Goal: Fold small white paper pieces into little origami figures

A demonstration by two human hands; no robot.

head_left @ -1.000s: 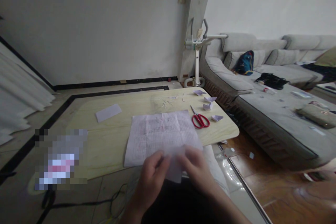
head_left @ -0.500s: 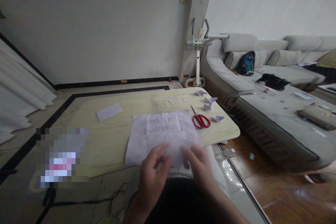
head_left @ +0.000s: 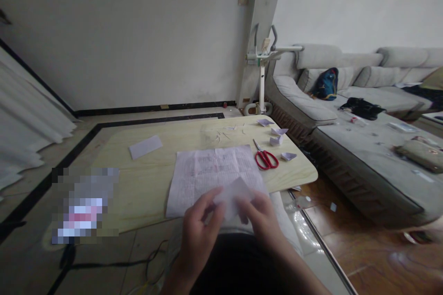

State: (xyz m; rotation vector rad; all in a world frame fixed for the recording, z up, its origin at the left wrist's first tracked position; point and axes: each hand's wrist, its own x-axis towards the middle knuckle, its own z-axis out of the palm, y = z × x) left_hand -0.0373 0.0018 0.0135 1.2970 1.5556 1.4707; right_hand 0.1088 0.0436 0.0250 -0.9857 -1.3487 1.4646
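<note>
My left hand (head_left: 199, 233) and my right hand (head_left: 263, 219) both pinch a small white piece of paper (head_left: 233, 193) just above my lap, at the near edge of the light wooden table (head_left: 155, 179). The paper stands folded to a point between my fingers. Just beyond it a large creased sheet with faint writing (head_left: 212, 170) lies flat on the table. Red-handled scissors (head_left: 266, 157) lie to the right of that sheet.
Several small folded paper pieces (head_left: 278, 136) and thin paper scraps (head_left: 221, 134) lie at the table's far right. A blank paper slip (head_left: 145, 146) lies at the left. A grey sofa (head_left: 363, 143) with bags stands right. A white stand (head_left: 262, 78) rises behind the table. Cables run on the floor.
The small paper has gone from a flat limp sheet hanging below my fingers to a raised folded point. Both hands have moved slightly up and closer together.
</note>
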